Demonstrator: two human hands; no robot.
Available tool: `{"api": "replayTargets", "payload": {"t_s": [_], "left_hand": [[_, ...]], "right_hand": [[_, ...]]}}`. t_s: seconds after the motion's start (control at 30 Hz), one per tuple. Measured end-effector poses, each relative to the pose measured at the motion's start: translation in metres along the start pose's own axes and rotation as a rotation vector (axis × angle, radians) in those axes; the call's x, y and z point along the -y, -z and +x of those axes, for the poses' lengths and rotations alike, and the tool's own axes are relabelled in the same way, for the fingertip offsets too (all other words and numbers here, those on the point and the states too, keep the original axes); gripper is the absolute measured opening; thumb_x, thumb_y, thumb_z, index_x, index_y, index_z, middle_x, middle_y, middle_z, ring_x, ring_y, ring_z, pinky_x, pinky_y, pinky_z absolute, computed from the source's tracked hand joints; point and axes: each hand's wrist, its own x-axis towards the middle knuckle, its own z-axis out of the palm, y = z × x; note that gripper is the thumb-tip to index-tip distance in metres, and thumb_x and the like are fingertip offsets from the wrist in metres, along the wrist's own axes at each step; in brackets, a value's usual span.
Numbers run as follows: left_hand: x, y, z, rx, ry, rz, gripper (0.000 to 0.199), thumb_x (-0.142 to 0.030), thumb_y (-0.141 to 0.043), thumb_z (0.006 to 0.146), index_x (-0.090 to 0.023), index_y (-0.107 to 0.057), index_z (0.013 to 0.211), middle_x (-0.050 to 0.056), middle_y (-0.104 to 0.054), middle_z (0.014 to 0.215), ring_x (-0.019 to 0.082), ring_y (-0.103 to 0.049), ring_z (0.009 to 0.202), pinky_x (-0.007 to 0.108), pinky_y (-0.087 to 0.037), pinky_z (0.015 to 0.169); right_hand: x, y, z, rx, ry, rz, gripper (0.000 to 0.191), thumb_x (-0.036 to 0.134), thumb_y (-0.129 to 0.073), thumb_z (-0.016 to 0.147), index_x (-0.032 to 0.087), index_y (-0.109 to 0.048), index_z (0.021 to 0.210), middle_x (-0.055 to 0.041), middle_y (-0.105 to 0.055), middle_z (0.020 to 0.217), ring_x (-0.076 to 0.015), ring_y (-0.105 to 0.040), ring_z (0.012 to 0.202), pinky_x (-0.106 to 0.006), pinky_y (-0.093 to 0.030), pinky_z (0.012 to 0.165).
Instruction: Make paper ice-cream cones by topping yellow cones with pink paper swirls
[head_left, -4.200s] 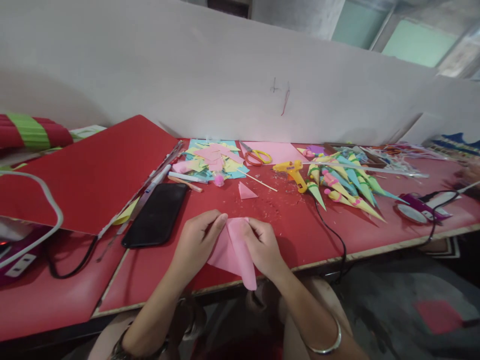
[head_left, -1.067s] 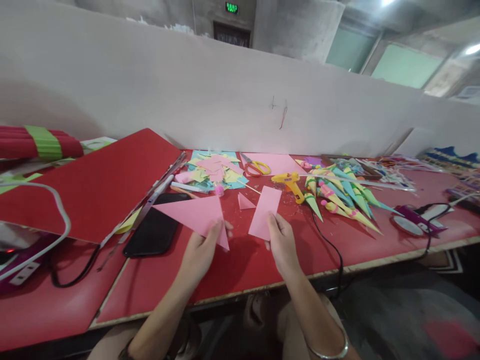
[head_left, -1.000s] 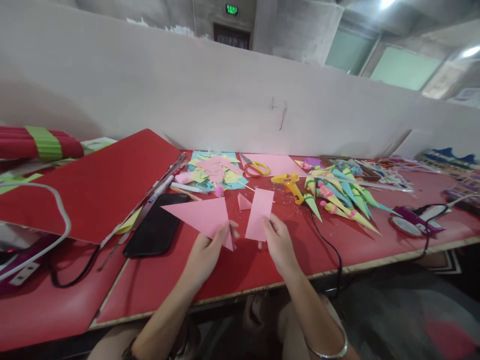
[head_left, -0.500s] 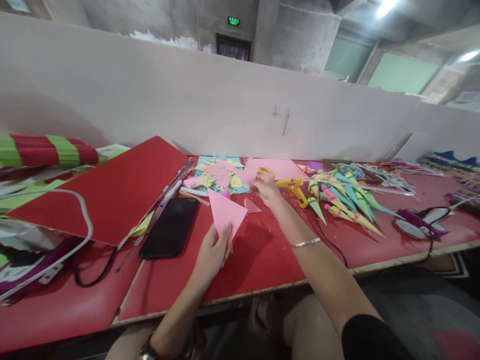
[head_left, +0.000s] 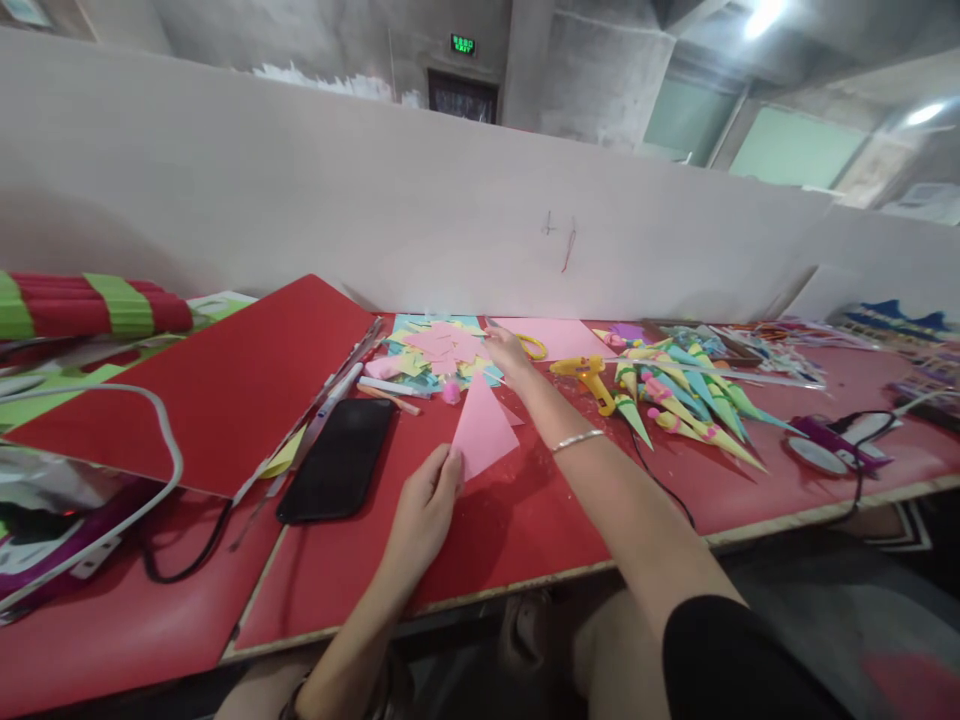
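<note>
My left hand pinches a folded piece of pink paper between thumb and fingers, its point tilted up above the red tabletop. A smaller pink paper triangle lies just behind it. My right hand reaches to the back of the table, fingers curled over the middle of a pair of scissors. The yellow handle shows to the right of the hand, and a grey tip pokes out past the fingers; the grip itself is partly hidden. Beside that hand, paper scraps in pink, yellow and blue are heaped.
A yellow glue gun and several decorated paper cones lie at right. Left of my hands are a black phone, pens and a large red sheet. A power strip with cords sits far right.
My right hand has moved left and farther back, now over the scissors by the scraps. My left hand has tilted the pink paper, its point swinging to the right.
</note>
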Motion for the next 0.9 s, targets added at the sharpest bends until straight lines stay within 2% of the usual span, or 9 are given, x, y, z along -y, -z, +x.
{"api": "replayTargets", "payload": {"t_s": [0.1, 0.13, 0.2, 0.3, 0.43, 0.57, 0.7, 0.8, 0.9], "left_hand": [[-0.006, 0.008, -0.001, 0.027, -0.106, 0.280, 0.031, -0.037, -0.034, 0.084, -0.020, -0.036, 0.058, -0.005, -0.035, 0.052, 0.011, -0.037, 0.049, 0.021, -0.027, 0.049], [-0.007, 0.010, -0.001, 0.039, -0.133, 0.389, 0.031, -0.036, -0.034, 0.084, -0.020, -0.038, 0.058, -0.005, -0.036, 0.050, 0.011, -0.037, 0.048, 0.022, -0.026, 0.048], [-0.010, 0.014, -0.002, 0.073, -0.178, 0.574, 0.031, -0.034, -0.034, 0.083, -0.019, -0.044, 0.058, -0.004, -0.039, 0.047, 0.011, -0.038, 0.044, 0.022, -0.024, 0.047], [-0.011, 0.016, -0.005, 0.085, -0.287, 0.728, 0.031, -0.032, -0.036, 0.083, -0.019, -0.055, 0.063, 0.000, -0.053, 0.048, 0.013, -0.045, 0.043, 0.022, -0.025, 0.046], [-0.009, 0.019, -0.005, 0.023, -0.582, 0.836, 0.027, -0.032, -0.043, 0.083, -0.020, -0.065, 0.070, 0.006, -0.068, 0.061, 0.016, -0.056, 0.049, 0.023, -0.032, 0.050], [-0.009, 0.023, -0.002, 0.062, -0.782, 0.774, 0.025, -0.028, -0.047, 0.083, -0.020, -0.067, 0.071, 0.005, -0.070, 0.063, 0.015, -0.059, 0.052, 0.023, -0.038, 0.054], [-0.012, 0.026, 0.001, 0.096, -0.851, 0.731, 0.032, -0.027, -0.042, 0.086, -0.020, -0.068, 0.070, 0.003, -0.068, 0.057, 0.012, -0.057, 0.048, 0.021, -0.039, 0.052], [-0.012, 0.028, 0.002, 0.139, -0.861, 0.740, 0.037, -0.028, -0.037, 0.089, -0.019, -0.069, 0.074, 0.003, -0.069, 0.057, 0.012, -0.058, 0.048, 0.021, -0.040, 0.051], [-0.010, 0.034, 0.004, 0.190, -0.781, 0.748, 0.036, -0.032, -0.039, 0.088, -0.020, -0.070, 0.076, 0.003, -0.072, 0.065, 0.013, -0.061, 0.052, 0.021, -0.042, 0.052]], "right_hand": [[0.032, 0.029, -0.039, 0.026, 0.121, -0.043, 0.021, 0.014, -0.043, 0.083, 0.018, -0.059, 0.097, -0.0034, -0.061, 0.097, -0.0157, -0.056, 0.091, -0.031, -0.044, 0.083], [0.041, 0.039, -0.058, 0.039, 0.223, -0.069, 0.022, 0.014, -0.044, 0.082, 0.020, -0.059, 0.096, -0.0018, -0.059, 0.101, -0.0148, -0.053, 0.097, -0.030, -0.040, 0.088], [0.055, 0.055, -0.099, 0.126, 0.618, -0.360, 0.023, 0.017, -0.043, 0.083, 0.021, -0.060, 0.097, -0.0038, -0.058, 0.103, -0.0169, -0.050, 0.101, -0.034, -0.035, 0.093], [0.055, 0.064, -0.150, 0.169, 0.857, -0.707, 0.019, 0.018, -0.045, 0.082, 0.022, -0.062, 0.089, -0.0051, -0.057, 0.108, -0.0180, -0.050, 0.101, -0.043, -0.019, 0.103], [0.034, 0.057, -0.178, 0.079, 0.796, -0.819, 0.015, 0.018, -0.046, 0.083, 0.023, -0.060, 0.086, -0.0046, -0.057, 0.112, -0.0170, -0.048, 0.105, -0.042, -0.012, 0.105], [0.023, 0.052, -0.177, 0.038, 0.776, -0.776, 0.014, 0.018, -0.045, 0.083, 0.021, -0.056, 0.076, -0.0002, -0.063, 0.089, -0.0126, -0.054, 0.087, -0.040, -0.010, 0.105], [0.019, 0.053, -0.175, 0.084, 0.744, -0.693, 0.015, 0.016, -0.044, 0.081, 0.021, -0.053, 0.070, 0.0053, -0.058, 0.065, -0.0102, -0.052, 0.067, -0.036, -0.019, 0.101], [0.013, 0.056, -0.173, 0.123, 0.725, -0.613, 0.015, 0.015, -0.043, 0.080, 0.021, -0.053, 0.069, 0.0051, -0.056, 0.061, -0.0097, -0.050, 0.061, -0.032, -0.028, 0.096], [0.004, 0.064, -0.169, 0.137, 0.678, -0.604, 0.016, 0.014, -0.043, 0.078, 0.020, -0.053, 0.068, 0.0046, -0.055, 0.060, -0.0098, -0.050, 0.060, -0.030, -0.031, 0.093]]}}
